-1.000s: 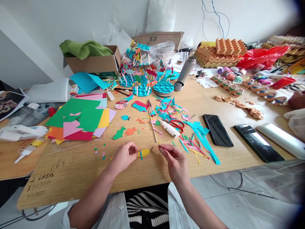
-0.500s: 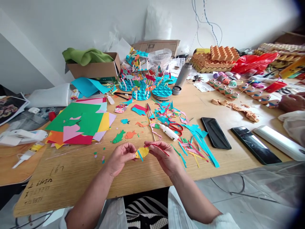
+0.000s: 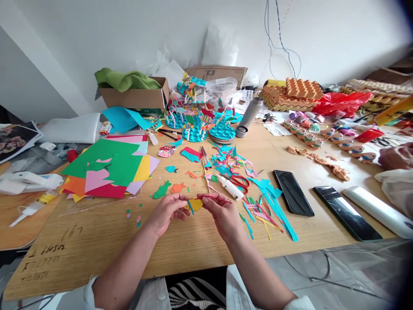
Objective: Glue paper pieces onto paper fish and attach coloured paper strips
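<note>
Wooden tabletop point(image 3: 97, 245) beneath a yellow paper fish point(image 3: 195, 204), teal-finned.

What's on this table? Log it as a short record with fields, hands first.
left hand: pinches a yellow paper fish
right hand: pinches a thin red strip over the fish
nearby: green paper fish, orange paper fish, white glue bottle, red-handled scissors
farther off: stack of coloured paper, black phone
other person: a hand at the right edge
surface: wooden table
</note>
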The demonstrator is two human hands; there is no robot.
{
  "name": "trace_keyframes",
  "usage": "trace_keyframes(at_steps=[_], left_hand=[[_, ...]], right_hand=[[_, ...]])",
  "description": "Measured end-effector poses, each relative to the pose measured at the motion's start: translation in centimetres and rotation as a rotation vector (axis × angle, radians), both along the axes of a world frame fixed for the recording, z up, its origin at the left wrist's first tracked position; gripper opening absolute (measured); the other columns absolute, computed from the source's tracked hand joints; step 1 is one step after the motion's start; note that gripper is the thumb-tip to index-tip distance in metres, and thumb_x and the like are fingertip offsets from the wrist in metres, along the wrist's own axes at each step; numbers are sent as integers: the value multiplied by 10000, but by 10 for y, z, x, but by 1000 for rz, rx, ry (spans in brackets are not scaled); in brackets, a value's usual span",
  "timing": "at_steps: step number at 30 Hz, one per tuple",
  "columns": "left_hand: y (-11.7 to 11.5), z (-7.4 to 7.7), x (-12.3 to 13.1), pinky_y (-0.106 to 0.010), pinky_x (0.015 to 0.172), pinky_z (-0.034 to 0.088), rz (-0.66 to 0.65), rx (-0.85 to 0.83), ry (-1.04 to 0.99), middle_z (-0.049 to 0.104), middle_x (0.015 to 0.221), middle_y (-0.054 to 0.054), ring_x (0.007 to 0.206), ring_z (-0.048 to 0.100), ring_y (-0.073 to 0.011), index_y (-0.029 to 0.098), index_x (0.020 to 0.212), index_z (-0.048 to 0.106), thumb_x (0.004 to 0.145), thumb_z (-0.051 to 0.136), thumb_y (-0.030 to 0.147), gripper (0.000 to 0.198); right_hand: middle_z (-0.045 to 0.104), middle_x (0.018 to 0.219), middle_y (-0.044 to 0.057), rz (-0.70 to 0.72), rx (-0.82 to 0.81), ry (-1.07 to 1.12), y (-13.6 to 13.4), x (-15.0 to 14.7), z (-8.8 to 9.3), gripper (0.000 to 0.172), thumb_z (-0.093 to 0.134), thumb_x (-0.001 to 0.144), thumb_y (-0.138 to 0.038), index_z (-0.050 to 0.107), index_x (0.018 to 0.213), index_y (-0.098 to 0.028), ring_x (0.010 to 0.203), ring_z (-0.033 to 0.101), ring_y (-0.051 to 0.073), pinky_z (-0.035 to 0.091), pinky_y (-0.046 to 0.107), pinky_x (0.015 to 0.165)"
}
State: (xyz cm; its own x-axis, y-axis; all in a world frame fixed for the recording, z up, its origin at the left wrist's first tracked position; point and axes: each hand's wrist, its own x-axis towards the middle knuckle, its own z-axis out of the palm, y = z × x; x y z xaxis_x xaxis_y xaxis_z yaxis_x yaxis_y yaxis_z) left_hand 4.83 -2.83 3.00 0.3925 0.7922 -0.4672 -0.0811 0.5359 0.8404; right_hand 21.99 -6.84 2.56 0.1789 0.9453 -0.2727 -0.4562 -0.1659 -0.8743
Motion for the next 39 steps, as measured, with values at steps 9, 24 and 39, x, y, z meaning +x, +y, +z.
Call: trace_keyframes(at_steps=[9, 24, 39], left_hand=[[16, 1, 12, -181, 389, 314, -2, 90, 157, 630, 572, 7, 425, 549, -93, 160, 719, 587, 598, 653, 340, 227], [63, 9, -25, -240, 529, 509, 410, 134, -203, 698, 649, -15, 570, 658, -149, 160, 691, 632, 566, 730, 188, 162], [61, -11, -35, -518, 1009, 490, 272, 29, -548, 761, 820, -59, 995, 711, -295, 171, 718, 691, 679, 699, 150, 45]], right_hand=[[777, 890, 81, 23, 14, -4, 8, -4, -2, 252, 871, 597, -373, 750, 727, -194, 837, 706, 220, 547, 383, 820], [730, 686, 15, -182, 404, -245, 70, -10, 18, 195, 738, 780, -355, 684, 848, -180, 576, 685, 150, 574, 290, 589], [684, 979, 87, -15, 944, -1161, 74, -21, -18, 308, 561, 909, -82, 703, 1117, -259, 884, 638, 189, 515, 335, 733]])
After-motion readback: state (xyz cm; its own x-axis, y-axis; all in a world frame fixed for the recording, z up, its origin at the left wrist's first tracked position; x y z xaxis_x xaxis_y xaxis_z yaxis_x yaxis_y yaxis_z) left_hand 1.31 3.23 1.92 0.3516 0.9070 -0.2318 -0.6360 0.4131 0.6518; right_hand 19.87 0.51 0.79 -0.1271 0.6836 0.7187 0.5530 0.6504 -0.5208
